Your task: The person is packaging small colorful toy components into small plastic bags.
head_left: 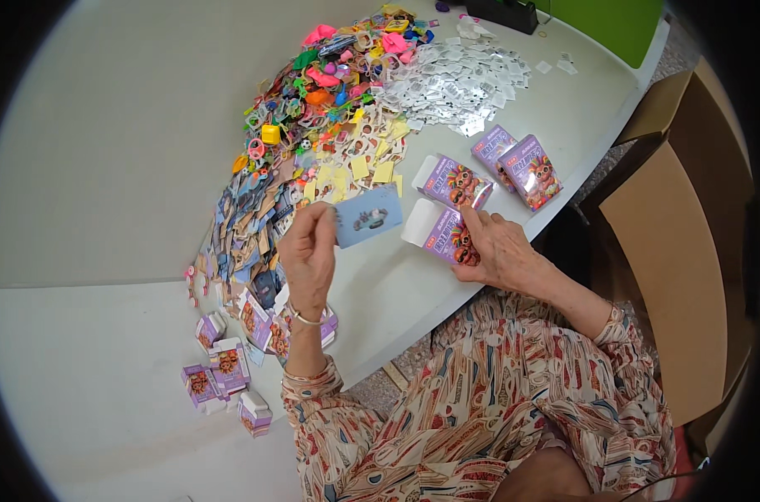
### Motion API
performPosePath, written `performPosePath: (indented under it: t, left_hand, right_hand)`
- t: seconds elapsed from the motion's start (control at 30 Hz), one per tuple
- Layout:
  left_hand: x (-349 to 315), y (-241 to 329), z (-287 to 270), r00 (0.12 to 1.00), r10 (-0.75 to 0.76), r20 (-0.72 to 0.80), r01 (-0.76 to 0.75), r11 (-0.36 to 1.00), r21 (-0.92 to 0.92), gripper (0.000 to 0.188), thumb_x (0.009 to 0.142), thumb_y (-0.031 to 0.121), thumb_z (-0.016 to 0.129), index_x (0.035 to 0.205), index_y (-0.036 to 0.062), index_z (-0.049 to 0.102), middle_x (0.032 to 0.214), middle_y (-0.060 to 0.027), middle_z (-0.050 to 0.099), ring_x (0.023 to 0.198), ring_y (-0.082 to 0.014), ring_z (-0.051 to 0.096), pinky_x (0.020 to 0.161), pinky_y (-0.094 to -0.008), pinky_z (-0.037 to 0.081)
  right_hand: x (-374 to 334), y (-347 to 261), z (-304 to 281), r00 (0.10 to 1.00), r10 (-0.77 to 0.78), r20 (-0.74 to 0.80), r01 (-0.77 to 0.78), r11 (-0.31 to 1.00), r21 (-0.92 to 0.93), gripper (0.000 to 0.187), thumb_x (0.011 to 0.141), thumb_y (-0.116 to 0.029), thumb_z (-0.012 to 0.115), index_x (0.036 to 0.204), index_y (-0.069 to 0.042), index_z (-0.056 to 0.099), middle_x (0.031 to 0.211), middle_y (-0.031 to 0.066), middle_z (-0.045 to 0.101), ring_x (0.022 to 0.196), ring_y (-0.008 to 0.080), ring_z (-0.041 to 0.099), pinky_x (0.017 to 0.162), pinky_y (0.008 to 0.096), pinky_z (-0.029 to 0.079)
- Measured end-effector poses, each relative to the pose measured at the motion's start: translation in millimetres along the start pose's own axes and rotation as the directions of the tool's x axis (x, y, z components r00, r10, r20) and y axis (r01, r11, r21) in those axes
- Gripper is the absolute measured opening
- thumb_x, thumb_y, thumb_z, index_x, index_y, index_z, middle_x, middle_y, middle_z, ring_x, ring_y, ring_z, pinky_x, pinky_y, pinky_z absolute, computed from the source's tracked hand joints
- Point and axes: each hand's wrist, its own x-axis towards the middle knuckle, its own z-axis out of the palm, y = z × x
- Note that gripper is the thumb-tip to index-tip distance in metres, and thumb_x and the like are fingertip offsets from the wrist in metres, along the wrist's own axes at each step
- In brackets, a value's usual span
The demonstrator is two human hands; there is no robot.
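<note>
Between the fingertips of my left hand (310,251) is a blue card (370,216) with a small dark picture on it, raised above the table. My right hand (504,255) grips a small purple box (449,236) whose white flap stands up on its left side. Just beyond it lies another purple box (455,182), its white flap raised too. Farther right, two closed purple boxes (533,171) overlap near the table edge. The heap of blue and brown cards (250,217) spreads to the left of my left hand.
Colourful small toys (321,84) are piled at the back beside white packets (459,79) and yellow cards (359,167). More purple boxes (229,366) lie at the left near my forearm. A cardboard carton (664,268) gapes on the right, past the table edge (585,159).
</note>
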Motion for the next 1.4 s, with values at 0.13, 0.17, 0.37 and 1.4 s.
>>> performPosePath:
  t: [0.13,0.17,0.37,1.4]
  left_hand:
    - [-2,-14,5,0.98,-0.073,0.188,0.053,0.992,0.111,0.011,0.092,0.007,0.057,0.096,-0.0022,0.063,0.072,0.0018,0.057,0.062,-0.0037,0.048,0.055,-0.0197,0.041]
    - [-3,-14,6,0.941,-0.164,0.295,0.117,0.978,0.171,0.012,0.093,0.007,0.056,0.096,-0.0032,0.063,0.075,0.0011,0.059,0.064,-0.0045,0.052,0.056,-0.0197,0.043]
    - [-24,-8,61,0.951,0.089,0.295,-0.178,0.94,0.29,0.013,0.089,0.006,0.061,0.098,-0.0019,0.064,0.079,-0.0047,0.064,0.062,-0.0106,0.055,0.059,-0.0243,0.046]
    - [37,-43,43,0.936,-0.263,0.234,0.288,0.954,-0.081,0.017,0.089,0.014,0.064,0.096,-0.0014,0.066,0.079,-0.0006,0.065,0.066,-0.0074,0.059,0.059,-0.0209,0.047]
  right_hand:
    - [0,-4,-2,0.999,-0.04,-0.029,0.04,0.999,-0.004,0.087,0.068,-0.036,0.075,0.128,0.01,0.032,0.098,0.0245,0.056,0.083,0.0372,0.058,0.072,0.0433,0.05]
    - [-1,-5,-1,0.999,-0.038,-0.029,0.038,0.999,-0.004,0.087,0.068,-0.036,0.075,0.128,0.01,0.032,0.098,0.0245,0.056,0.083,0.0372,0.058,0.072,0.0433,0.05]
    - [-5,-12,3,0.994,-0.101,-0.032,0.101,0.995,-0.004,0.071,0.068,-0.034,0.074,0.114,0.006,0.038,0.091,0.0213,0.055,0.08,0.0371,0.059,0.068,0.042,0.051]
    - [-4,11,-3,0.999,0.009,-0.031,-0.009,1.0,0.006,0.068,0.068,-0.038,0.072,0.109,0.006,0.039,0.085,0.021,0.056,0.076,0.0371,0.06,0.068,0.0428,0.05]
